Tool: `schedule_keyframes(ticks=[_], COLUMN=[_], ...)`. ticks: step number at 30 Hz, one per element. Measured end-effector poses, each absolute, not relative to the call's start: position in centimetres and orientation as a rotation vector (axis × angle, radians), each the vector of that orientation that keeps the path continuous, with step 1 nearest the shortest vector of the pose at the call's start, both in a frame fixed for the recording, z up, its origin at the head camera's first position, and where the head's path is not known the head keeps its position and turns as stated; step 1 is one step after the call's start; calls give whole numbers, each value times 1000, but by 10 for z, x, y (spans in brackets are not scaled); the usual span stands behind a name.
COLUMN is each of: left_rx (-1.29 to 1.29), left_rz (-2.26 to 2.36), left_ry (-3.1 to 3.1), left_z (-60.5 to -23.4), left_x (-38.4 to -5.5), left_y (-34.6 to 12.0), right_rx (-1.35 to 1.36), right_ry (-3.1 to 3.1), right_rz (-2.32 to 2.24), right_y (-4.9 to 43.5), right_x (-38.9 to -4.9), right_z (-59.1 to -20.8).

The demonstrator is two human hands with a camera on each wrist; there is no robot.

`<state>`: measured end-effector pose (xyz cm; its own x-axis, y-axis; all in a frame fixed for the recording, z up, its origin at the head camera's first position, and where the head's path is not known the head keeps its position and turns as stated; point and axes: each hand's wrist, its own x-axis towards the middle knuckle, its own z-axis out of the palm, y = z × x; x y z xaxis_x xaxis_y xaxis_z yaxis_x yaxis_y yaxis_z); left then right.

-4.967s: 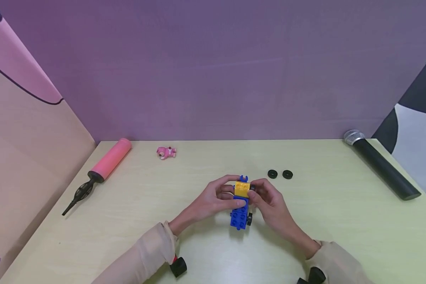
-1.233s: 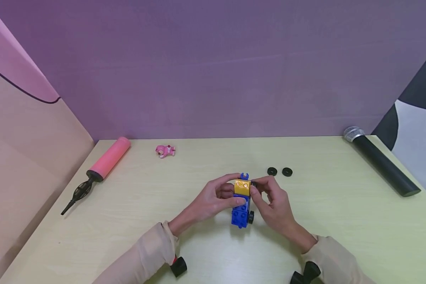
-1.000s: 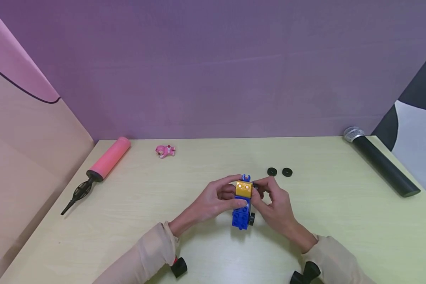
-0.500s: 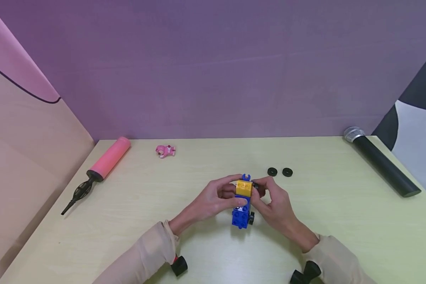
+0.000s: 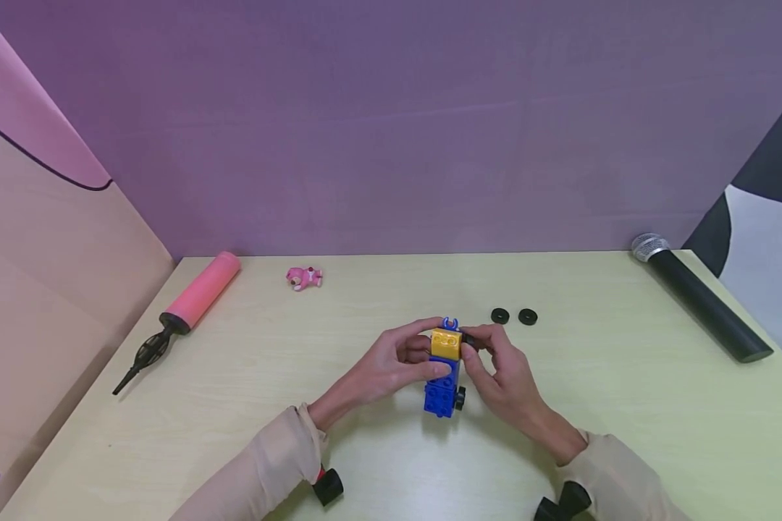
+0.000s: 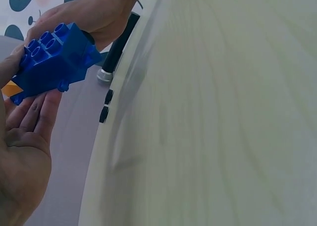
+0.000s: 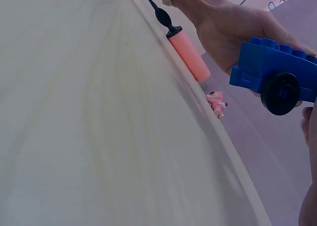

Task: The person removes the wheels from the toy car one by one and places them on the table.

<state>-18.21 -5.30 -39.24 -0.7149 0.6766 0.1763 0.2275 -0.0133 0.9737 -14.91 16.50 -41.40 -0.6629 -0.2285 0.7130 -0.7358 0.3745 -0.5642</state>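
A toy car of blue building blocks (image 5: 440,396) with a yellow block (image 5: 446,344) at its far end is held above the table between both hands. My left hand (image 5: 400,365) grips it from the left, thumb on top and fingers at the side. My right hand (image 5: 505,373) pinches a black wheel (image 5: 467,339) against the right side, beside the yellow block. Another black wheel (image 7: 280,93) sits on the near right side of the blue base. In the left wrist view, the blue block's studs (image 6: 45,38) face up and no wheel shows on its visible side.
Two loose black wheels (image 5: 499,315) lie on the table (image 5: 365,297) beyond the right hand. A pink bear figure (image 5: 304,278) lies near the back edge. A pink balloon pump (image 5: 202,293) is at the left, a microphone (image 5: 700,304) at the right.
Both hands stay around the car with only slight shifts. Compared with five seconds ago, the right thumb has moved off the yellow block's top to its side, by the wheel.
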Motion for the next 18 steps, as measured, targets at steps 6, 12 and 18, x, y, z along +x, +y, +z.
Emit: schedule_keyframes(ticks=[6, 12, 18], left_rx=[919, 900, 878], left_rz=[1798, 1836, 1852], left_ry=[1906, 1892, 1912], left_z=[-392, -391, -392], left_x=[-182, -182, -182], left_y=[-55, -56, -59], right_rx=[863, 871, 850], right_ry=[-2071, -2006, -1966], right_rz=[1336, 1397, 1428], right_y=[165, 166, 169], right_x=[-149, -150, -151], right_z=[-412, -412, -413])
